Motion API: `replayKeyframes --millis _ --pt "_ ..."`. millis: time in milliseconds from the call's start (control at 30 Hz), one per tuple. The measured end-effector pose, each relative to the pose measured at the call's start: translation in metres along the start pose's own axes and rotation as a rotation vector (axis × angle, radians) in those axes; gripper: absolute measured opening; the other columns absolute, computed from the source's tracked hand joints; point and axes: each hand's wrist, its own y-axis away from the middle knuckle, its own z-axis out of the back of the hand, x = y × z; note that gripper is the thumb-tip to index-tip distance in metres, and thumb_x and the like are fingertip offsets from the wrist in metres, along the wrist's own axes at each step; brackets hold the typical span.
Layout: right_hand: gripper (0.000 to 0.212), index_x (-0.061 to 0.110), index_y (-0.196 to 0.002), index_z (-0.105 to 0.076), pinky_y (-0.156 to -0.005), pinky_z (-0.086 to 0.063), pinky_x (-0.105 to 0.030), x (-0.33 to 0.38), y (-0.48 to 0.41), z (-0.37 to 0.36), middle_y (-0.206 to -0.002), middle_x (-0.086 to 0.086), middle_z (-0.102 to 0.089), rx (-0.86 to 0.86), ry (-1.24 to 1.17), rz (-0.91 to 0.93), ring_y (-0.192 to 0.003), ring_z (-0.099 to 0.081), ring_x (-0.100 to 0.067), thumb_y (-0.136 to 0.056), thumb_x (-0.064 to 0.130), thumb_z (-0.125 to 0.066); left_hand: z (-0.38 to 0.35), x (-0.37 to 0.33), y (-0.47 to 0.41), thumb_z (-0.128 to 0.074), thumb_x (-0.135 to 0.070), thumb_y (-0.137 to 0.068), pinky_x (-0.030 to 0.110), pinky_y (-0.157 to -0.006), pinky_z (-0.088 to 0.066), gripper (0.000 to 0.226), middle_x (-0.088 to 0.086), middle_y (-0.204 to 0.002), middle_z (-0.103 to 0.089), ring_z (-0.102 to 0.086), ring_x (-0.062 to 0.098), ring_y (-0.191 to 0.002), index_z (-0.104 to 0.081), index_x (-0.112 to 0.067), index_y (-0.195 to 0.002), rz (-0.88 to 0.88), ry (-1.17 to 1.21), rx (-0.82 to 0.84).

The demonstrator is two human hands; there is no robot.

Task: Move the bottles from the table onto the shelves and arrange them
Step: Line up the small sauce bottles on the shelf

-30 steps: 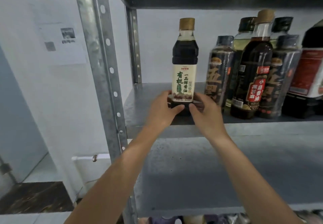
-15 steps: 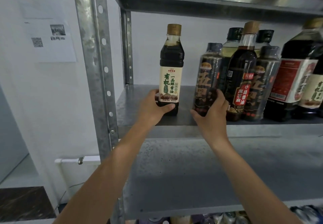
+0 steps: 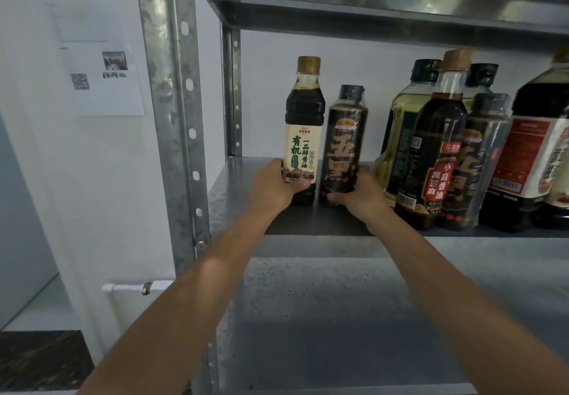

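Bottles stand in a row on a gray metal shelf point(image 3: 240, 179), and two of them are being held.

The left hand point(image 3: 271, 188) grips the bottom of the cream-label bottle point(image 3: 303, 136). The thumb lies across the front and the fingers curl round the back. This bottle is tall and thin. It has a gold cap, a clear neck and dark brown sauce inside. Its cream label has green and black writing. It stands up straight at the left end of the row.

The right hand point(image 3: 360, 197) grips the bottom of the black bottle point(image 3: 343, 145), with its fingers wrapped round the right side. This bottle is a bit shorter. It is covered all over in shiny black wrap with big gold writing, and its cap is dark. It stands straight too, just beside the cream-label bottle on its right. I cannot tell if the two touch.

Past a gap to the right, more bottles crowd close together. There is a yellow oil bottle point(image 3: 400, 130), a red-label bottle point(image 3: 437, 154) with a tan cap, and a second black-wrapped bottle point(image 3: 483, 154).

A metal post point(image 3: 172, 117) with holes stands at the left. A paper sheet point(image 3: 104, 86) hangs on the white wall.
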Motion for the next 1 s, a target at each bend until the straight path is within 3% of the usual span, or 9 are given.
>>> replayKeyframes --millis 100,300,633,800,1000 --pt "0.062 0.009 -0.126 -0.039 -0.097 -0.041 -0.033 0.002 -0.016 -0.009 -0.131 -0.009 -0.054 0.059 -0.005 0.002 -0.122 -0.05 -0.024 -0.076 0.007 -0.074 -0.002 0.004 -0.015 -0.071 -0.023 -0.084 0.035 -0.093 -0.044 0.043 0.006 -0.124 -0.063 -0.058 0.022 -0.113 -0.056 -0.01 -0.122 0.029 0.009 -0.01" --pt "0.067 0.008 -0.131 -0.035 -0.098 -0.041 -0.034 0.006 -0.051 -0.029 -0.134 -0.011 -0.051 0.126 0.039 -0.004 -0.124 -0.048 -0.026 -0.077 0.009 -0.074 0.002 0.015 -0.047 -0.072 -0.016 -0.082 0.034 -0.094 -0.045 0.042 0.01 -0.123 -0.063 -0.058 0.025 -0.113 -0.058 -0.006 -0.12 0.076 0.056 -0.012" --pt "0.072 0.006 -0.132 -0.036 -0.096 -0.04 -0.033 0.007 -0.112 -0.065 -0.134 -0.012 -0.051 0.242 0.009 0.006 -0.123 -0.049 -0.026 -0.073 0.007 -0.077 0.004 0.044 -0.089 -0.069 -0.019 -0.085 0.043 -0.101 -0.044 0.037 0.003 -0.12 -0.065 -0.058 0.023 -0.112 -0.058 -0.016 -0.12 0.146 0.091 -0.128" --pt "0.071 0.005 -0.132 -0.035 -0.093 -0.04 -0.031 0.008 -0.137 -0.086 -0.134 -0.012 -0.05 0.273 0.016 0.064 -0.123 -0.048 -0.027 -0.075 0.012 -0.076 0.004 0.057 -0.109 -0.066 -0.019 -0.087 0.04 -0.1 -0.043 0.035 0.001 -0.121 -0.064 -0.056 0.021 -0.113 -0.058 -0.019 -0.121 0.173 0.067 -0.22" --pt "0.069 0.005 -0.131 -0.033 -0.1 -0.042 -0.039 0.006 -0.157 -0.109 -0.135 -0.014 -0.05 0.256 0.034 0.114 -0.123 -0.048 -0.03 -0.077 0.017 -0.075 0.005 0.071 -0.134 -0.067 -0.017 -0.086 0.038 -0.096 -0.046 0.032 0.001 -0.117 -0.066 -0.058 0.021 -0.109 -0.061 -0.017 -0.117 0.192 0.052 -0.288"
